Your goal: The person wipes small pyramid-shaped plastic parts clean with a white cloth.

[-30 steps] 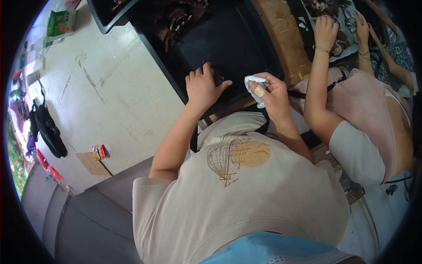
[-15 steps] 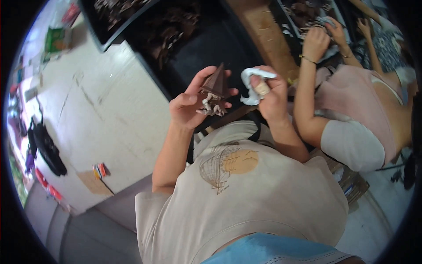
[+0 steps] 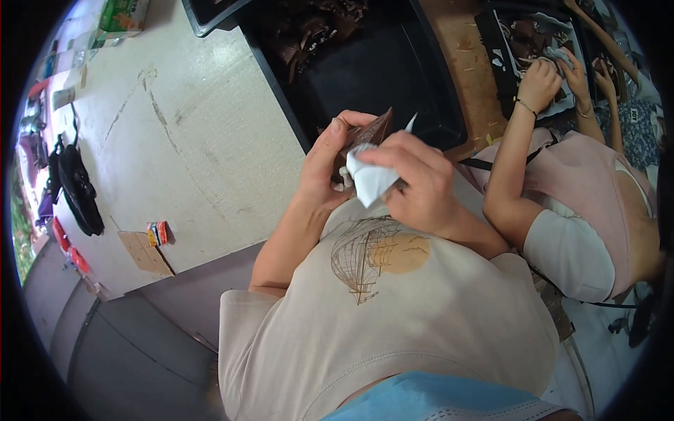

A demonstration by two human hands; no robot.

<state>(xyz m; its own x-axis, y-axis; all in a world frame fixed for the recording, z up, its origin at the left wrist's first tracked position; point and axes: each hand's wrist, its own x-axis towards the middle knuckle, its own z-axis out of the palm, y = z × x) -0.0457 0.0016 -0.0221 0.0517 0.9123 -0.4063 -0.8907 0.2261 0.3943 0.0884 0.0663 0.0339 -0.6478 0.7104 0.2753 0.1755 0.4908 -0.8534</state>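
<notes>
In front of my chest, my left hand [image 3: 319, 165] is closed around a dark brown figurine [image 3: 375, 128] with a pointed, roof-like top. Pale, knobbly bits show at its lower end, beside my palm. A crumpled white cloth or tissue [image 3: 372, 181] is pinched in my right hand [image 3: 430, 184] and held against the near side of the figurine, covering part of it. Beyond both hands lies a black tray [image 3: 400, 67] with several similar brown pieces [image 3: 312, 31] heaped at its far left.
A scuffed white table [image 3: 210, 161] spreads to the left, with a cardboard piece [image 3: 139, 254], a black bag [image 3: 76, 186] and a green box [image 3: 125, 15] on or by it. At right, a co-worker's hands [image 3: 539, 85] work over a tray [image 3: 503, 105] of brown pieces.
My right hand has come left, bringing the white cloth from beside the figurine onto it. My left hand has tilted the figurine and wrapped further around it. The whole view has shifted slightly.
</notes>
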